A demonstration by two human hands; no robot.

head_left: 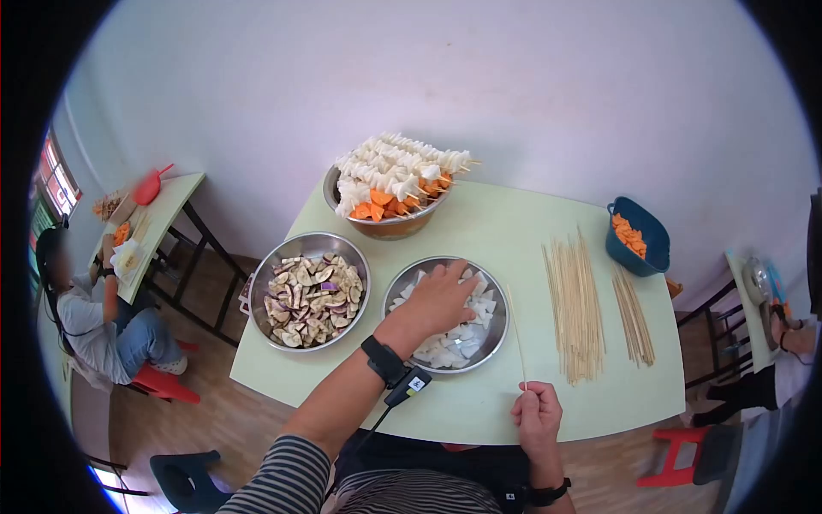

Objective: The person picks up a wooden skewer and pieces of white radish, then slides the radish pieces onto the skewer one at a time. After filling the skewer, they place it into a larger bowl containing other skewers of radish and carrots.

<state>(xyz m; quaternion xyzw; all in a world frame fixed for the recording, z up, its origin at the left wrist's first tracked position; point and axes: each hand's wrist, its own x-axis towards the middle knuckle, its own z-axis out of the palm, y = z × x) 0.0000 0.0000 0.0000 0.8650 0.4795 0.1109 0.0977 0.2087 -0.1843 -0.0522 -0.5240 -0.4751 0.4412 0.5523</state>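
My left hand (437, 300) reaches into a steel bowl (503, 330) of white vegetable pieces (454, 351), its fingers spread over them. Between the thumb and fingers of my right hand (538, 415), near the table's front edge, a thin bamboo skewer (516, 330) is pinched at its lower end and points away from me. To the left stands another steel bowl (366, 295) with cut eggplant pieces (308, 295). Loose bamboo skewers (574, 313) lie in a wide bundle right of the white pieces, beside a smaller bundle of skewers (634, 317).
At the back, a bowl (394, 227) is heaped with white and orange skewered pieces (398, 171). A blue basket (655, 236) of orange pieces stands at the right edge. One person (103, 308) sits at a left side table; another person's arm (792, 338) shows far right.
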